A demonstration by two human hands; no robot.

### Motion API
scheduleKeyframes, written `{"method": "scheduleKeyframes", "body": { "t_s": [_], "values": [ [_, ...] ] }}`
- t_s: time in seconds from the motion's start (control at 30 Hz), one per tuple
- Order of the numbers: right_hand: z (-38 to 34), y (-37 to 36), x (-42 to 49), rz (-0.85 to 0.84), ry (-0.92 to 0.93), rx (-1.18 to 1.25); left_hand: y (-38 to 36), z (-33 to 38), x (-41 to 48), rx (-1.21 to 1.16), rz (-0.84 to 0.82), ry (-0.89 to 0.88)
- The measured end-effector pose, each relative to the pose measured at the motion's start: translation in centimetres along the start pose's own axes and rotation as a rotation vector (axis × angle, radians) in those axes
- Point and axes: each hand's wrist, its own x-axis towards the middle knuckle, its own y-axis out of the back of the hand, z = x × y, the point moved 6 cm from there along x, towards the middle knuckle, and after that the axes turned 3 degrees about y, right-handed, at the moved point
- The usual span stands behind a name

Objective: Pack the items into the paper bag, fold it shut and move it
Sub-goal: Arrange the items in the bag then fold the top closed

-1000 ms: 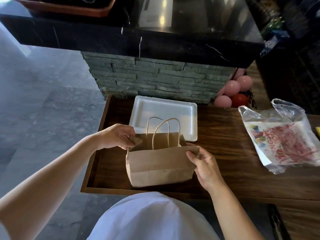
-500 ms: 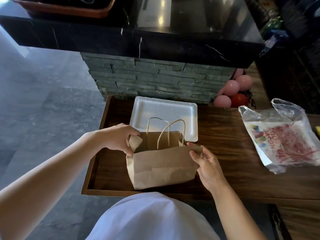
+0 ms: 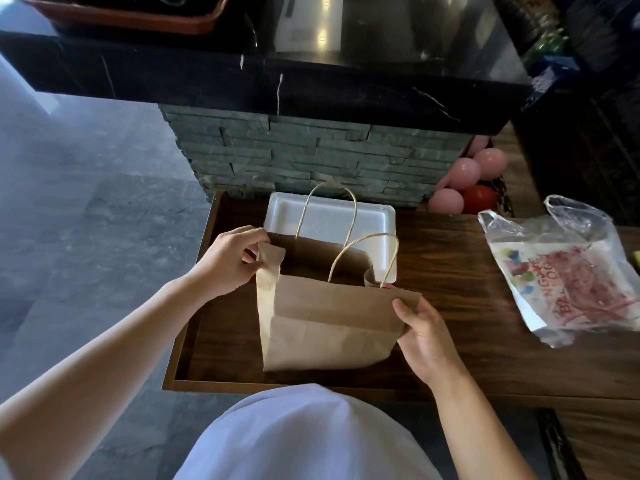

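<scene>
A brown paper bag (image 3: 329, 327) with two twine handles stands upright on the wooden counter (image 3: 450, 271), its mouth pulled open. My left hand (image 3: 228, 261) pinches the bag's top left corner. My right hand (image 3: 422, 327) grips the near top right edge. Behind the bag lies a white foam tray (image 3: 322, 216). A clear plastic bag (image 3: 568, 282) with red printed contents lies to the right. The inside of the paper bag is dark, and I cannot tell what it holds.
A grey stone-faced pillar (image 3: 311, 161) under a black marble ledge (image 3: 277, 88) rises right behind the counter. Pink and red balloons (image 3: 467, 181) sit at the back right. The counter's raised left rim (image 3: 194, 299) drops to a grey floor.
The bag's mouth has been pulled wider and taller; my left hand lifted the left corner up and back, and the handles now stand higher over the foam tray.
</scene>
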Motion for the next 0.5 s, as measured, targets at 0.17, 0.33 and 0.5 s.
{"method": "scheduleKeyframes", "body": {
  "t_s": [0.17, 0.33, 0.5],
  "values": [
    [0.3, -0.1, -0.3, -0.077, -0.043, -0.043, -0.2, 0.8, 0.5, 0.106, -0.136, -0.025],
    [0.5, -0.9, -0.4, -0.117, -0.047, -0.159, -0.9, 2.0, 0.2, 0.308, -0.357, -0.081],
    [0.4, -1.1, -0.7, -0.142, -0.027, -0.210, -1.4, 3.3, -1.2, 0.487, -0.402, -0.211]
  ]
}}
